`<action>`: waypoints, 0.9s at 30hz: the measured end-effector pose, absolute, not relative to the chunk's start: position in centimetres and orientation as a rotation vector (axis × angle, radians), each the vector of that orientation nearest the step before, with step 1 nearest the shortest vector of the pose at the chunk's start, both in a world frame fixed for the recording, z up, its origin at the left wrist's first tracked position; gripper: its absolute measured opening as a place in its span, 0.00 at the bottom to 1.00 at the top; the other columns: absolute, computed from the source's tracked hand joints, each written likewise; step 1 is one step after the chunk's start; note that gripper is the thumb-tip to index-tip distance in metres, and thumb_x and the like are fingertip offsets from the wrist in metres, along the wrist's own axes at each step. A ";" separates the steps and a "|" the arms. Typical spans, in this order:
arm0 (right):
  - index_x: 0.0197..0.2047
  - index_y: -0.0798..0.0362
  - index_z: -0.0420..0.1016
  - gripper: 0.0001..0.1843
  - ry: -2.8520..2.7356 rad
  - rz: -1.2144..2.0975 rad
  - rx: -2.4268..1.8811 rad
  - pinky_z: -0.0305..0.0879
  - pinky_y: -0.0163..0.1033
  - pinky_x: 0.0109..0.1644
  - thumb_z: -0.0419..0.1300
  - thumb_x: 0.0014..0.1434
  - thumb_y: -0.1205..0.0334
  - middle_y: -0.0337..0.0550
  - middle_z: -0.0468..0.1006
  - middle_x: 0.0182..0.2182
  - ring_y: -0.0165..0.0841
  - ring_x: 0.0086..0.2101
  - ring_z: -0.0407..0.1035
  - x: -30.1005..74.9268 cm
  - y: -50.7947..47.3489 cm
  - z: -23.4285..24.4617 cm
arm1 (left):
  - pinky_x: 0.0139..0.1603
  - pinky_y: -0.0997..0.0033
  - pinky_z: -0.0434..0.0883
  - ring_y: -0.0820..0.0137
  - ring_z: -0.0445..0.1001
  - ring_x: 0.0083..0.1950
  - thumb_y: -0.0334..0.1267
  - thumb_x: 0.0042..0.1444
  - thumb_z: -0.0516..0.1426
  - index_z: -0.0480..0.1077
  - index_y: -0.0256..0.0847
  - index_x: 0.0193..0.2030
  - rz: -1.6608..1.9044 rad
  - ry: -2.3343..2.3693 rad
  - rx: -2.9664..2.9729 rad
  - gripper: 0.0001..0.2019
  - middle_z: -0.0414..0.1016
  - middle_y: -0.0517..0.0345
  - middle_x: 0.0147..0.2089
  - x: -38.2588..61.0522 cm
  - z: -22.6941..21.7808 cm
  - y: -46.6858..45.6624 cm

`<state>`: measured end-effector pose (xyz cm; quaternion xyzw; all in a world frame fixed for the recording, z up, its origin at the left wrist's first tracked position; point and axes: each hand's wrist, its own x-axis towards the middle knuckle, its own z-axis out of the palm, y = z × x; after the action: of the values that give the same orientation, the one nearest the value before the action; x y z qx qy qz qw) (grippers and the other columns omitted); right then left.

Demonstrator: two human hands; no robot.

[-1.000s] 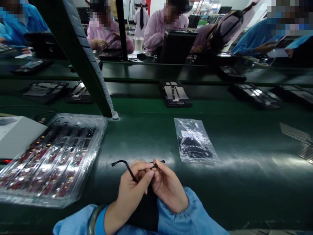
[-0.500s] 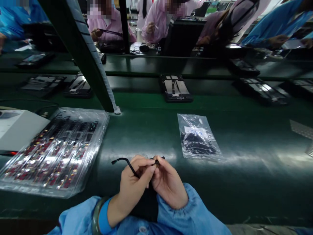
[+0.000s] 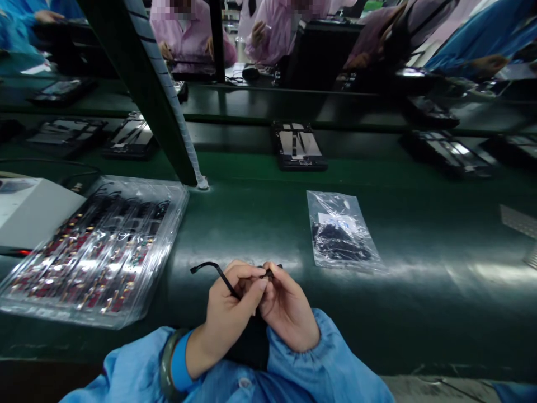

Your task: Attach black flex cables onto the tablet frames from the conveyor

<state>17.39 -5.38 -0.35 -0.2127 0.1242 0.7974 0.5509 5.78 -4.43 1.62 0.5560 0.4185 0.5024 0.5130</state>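
My left hand [image 3: 230, 316] is closed around a thin black cable [image 3: 213, 267], whose free end with a small connector sticks out to the left. Its thumb and forefinger meet the fingertips of my right hand [image 3: 291, 313] at a small dark piece [image 3: 268, 273]. My right hand pinches that piece from the other side. Fingers cover most of it, so its kind and whether it belongs to the cable do not show. Both hands are just above the near part of the green bench [image 3: 247, 224].
Left of my hands lies a clear plastic tray [image 3: 180, 215] of small boards and black cables, beside a white box [image 3: 37, 210]. A clear bag [image 3: 342, 238] of black parts lies to the right. Beyond are a slanted post [image 3: 155, 95], open device housings [image 3: 298, 146] and co-workers.
The view has shifted slightly. My hands keep nearly the same pinch on the small dark piece. Across the bench, some co-workers' hands have moved.
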 end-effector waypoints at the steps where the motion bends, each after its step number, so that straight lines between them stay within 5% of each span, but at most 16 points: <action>1: 0.30 0.61 0.77 0.12 0.299 1.886 -0.504 0.71 0.18 0.27 0.74 0.42 0.70 0.41 0.81 0.23 0.22 0.22 0.75 17.4 -5.4 -0.3 | 0.19 0.86 0.63 0.85 0.64 0.18 0.29 0.55 0.58 0.73 0.43 0.37 1.212 1.004 1.339 0.06 0.67 0.65 0.29 5.8 1.6 -4.4; 14: 0.30 0.59 0.76 0.10 0.224 1.856 -0.552 0.71 0.19 0.27 0.72 0.45 0.68 0.40 0.81 0.25 0.22 0.22 0.74 17.6 -5.7 -0.3 | 0.19 0.83 0.61 0.83 0.63 0.17 0.33 0.54 0.60 0.73 0.42 0.39 1.124 1.015 1.218 0.05 0.67 0.65 0.25 5.7 1.3 -4.4; 21: 0.28 0.56 0.74 0.13 0.048 1.533 -0.670 0.67 0.19 0.22 0.73 0.41 0.68 0.34 0.75 0.22 0.18 0.20 0.67 24.4 -6.2 0.9 | 0.14 0.85 0.49 0.85 0.51 0.14 0.41 0.54 0.61 0.70 0.36 0.37 0.783 1.016 0.649 0.10 0.60 0.69 0.16 6.0 1.8 -2.8; 27: 0.26 0.53 0.71 0.10 0.085 1.064 -0.832 0.67 0.21 0.21 0.68 0.40 0.68 0.34 0.67 0.20 0.20 0.19 0.64 34.1 -8.4 -0.2 | 0.11 0.86 0.45 0.87 0.52 0.15 0.26 0.58 0.54 0.71 0.30 0.37 0.707 0.961 0.429 0.05 0.74 0.52 0.33 9.9 3.9 2.2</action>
<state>34.14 -8.38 -0.19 -0.3848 0.0396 0.4923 0.7797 9.90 2.23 3.88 0.2005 0.4491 0.3302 0.8057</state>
